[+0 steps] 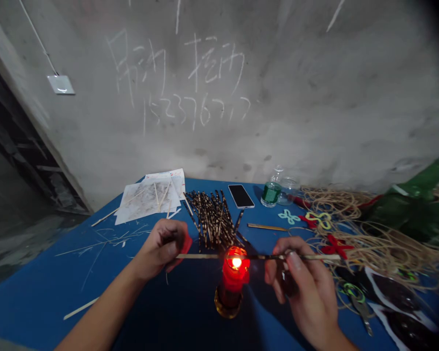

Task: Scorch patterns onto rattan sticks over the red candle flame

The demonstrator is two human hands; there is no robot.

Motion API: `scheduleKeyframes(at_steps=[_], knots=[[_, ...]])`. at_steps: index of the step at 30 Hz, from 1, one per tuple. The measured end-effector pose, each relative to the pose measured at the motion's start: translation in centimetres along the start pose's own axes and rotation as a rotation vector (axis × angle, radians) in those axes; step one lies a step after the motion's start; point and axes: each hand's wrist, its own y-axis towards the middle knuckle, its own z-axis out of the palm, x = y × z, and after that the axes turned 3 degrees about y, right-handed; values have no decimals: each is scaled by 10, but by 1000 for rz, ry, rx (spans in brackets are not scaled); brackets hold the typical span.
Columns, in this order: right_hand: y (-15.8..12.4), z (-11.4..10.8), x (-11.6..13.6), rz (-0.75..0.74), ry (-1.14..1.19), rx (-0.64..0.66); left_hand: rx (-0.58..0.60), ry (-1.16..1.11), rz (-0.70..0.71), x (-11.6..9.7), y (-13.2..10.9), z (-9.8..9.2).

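Note:
A thin bamboo strip stretches level between my hands, pale on the left and darkened in patches toward the right. My left hand pinches its left end. Closed around the strip near its right end is my right hand, with a short pale length sticking out past the fingers. Beneath the strip's middle, a lit red candle lamp with a gold base glows brightly on the blue table. Just behind it lies a heap of scorched strips, mottled black and tan.
Papers with pale strips lie back left. A phone and a bottle of green liquid stand near the wall. Tangled cord, red and yellow knotted shapes and a large green bottle crowd the right. One loose strip lies front left.

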Motion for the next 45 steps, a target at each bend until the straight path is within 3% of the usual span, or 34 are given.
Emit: scheduleKeyframes(at_steps=[23, 27, 35, 45], knots=[[0, 2, 2, -2, 3, -27, 2, 143, -65, 2, 1, -7], [3, -1, 1, -64, 14, -12, 20, 166, -83, 3, 1, -8], [12, -6, 2, -140, 22, -65, 68, 14, -69, -7, 3, 1], [17, -8, 5, -84, 24, -108, 89, 44, -131, -9, 1, -6]])
